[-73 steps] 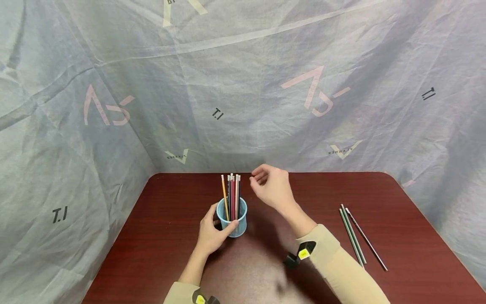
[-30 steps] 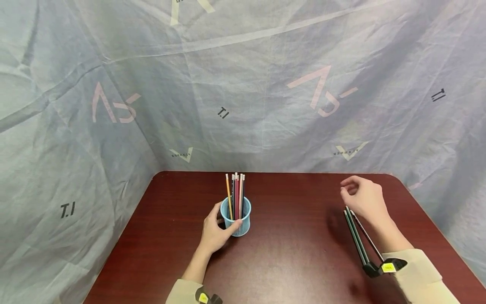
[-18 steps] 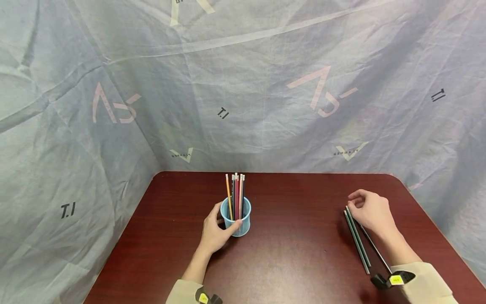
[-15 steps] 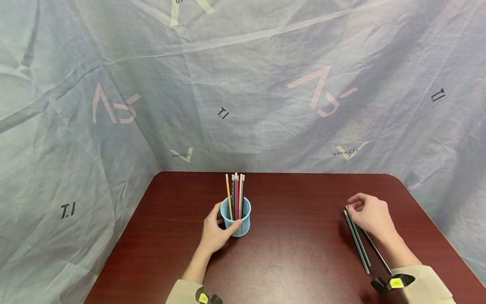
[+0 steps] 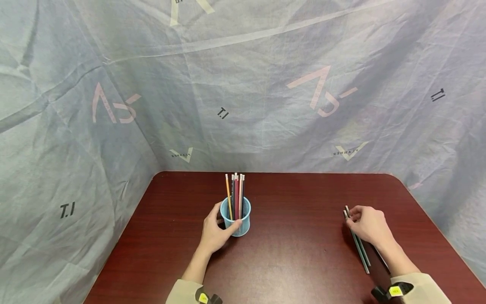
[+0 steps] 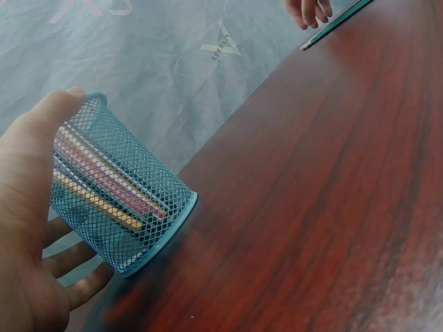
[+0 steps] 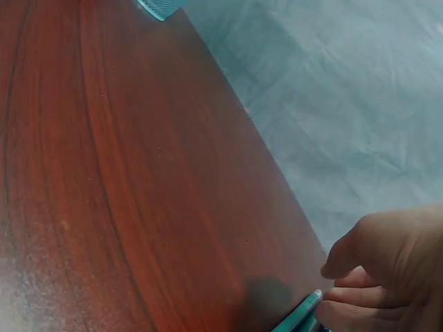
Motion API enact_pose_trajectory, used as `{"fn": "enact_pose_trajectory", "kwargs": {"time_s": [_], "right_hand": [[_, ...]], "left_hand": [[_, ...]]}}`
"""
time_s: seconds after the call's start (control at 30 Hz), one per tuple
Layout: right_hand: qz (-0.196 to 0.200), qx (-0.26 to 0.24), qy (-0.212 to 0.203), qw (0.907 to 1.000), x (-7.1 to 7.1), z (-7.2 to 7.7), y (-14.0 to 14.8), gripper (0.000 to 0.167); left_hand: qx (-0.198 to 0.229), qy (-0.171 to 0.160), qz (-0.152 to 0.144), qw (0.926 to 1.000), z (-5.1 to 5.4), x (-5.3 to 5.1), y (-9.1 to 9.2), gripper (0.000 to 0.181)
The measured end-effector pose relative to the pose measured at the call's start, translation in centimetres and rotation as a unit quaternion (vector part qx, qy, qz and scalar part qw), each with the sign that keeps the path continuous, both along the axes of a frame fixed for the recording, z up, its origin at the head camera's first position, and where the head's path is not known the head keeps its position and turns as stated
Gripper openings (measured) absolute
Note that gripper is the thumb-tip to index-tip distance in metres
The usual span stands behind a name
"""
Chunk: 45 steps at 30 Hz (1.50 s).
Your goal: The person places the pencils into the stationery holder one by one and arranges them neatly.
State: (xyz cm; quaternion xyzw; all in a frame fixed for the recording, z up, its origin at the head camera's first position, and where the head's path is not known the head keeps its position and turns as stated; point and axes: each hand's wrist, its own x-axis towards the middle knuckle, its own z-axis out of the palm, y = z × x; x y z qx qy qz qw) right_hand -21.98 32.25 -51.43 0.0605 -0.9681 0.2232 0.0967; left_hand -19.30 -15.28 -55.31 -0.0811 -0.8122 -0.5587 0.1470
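Observation:
My left hand (image 5: 214, 232) grips the side of a light blue mesh pencil cup (image 6: 149, 187), thumb near its rim and fingers behind it. Several pencils (image 5: 236, 196) stand in the cup, eraser ends up; one is yellow, others dark, red and pale. On the right, my right hand (image 5: 370, 223) hovers low over loose pencils, its fingers loosely bent at their upper ends. Two green pencils (image 5: 360, 249) lie side by side beneath the fingertips. A dark thin pencil (image 5: 381, 258) is partly hidden under the hand and wrist. Whether the fingertips touch a pencil is hard to tell.
The reddish-brown wooden table (image 5: 288, 253) has rounded far corners. Grey printed cloth (image 5: 250, 84) hangs behind it and along both sides. Each wrist wears a black camera mount with a yellow label (image 5: 395, 291).
My right hand has travelled from beside the cup over to the loose pencils at right, then lowered onto their upper ends. My left hand keeps its grip on the cup.

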Motion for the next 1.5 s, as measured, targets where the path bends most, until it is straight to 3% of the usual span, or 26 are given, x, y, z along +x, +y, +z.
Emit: {"fn": "enact_pose_trajectory", "kwargs": {"time_s": [0.27,0.5,0.77,1.23,1.5], "right_hand": [[-0.001,0.013,-0.027,0.9996,0.1,-0.7,0.0,0.020],[-0.001,0.022,-0.047,0.9987,0.1,-0.4,-0.5,0.020],[-0.010,-0.006,-0.050,0.9987,0.1,-0.1,-0.8,0.019],[0.002,-0.066,0.032,0.9973,-1.1,4.7,-3.2,0.014],[0.023,-0.133,0.066,0.9887,-1.7,6.1,-5.9,0.012]], "left_hand": [[0.000,0.002,0.002,1.0000,0.0,0.1,0.0,0.070],[-0.002,0.001,-0.001,1.0000,0.1,0.1,0.0,0.070],[-0.004,-0.001,-0.004,1.0000,0.1,0.1,0.1,0.071],[0.000,0.002,0.000,1.0000,0.2,0.2,0.0,0.070],[-0.001,0.001,0.003,1.0000,0.1,0.2,0.1,0.070]]}}
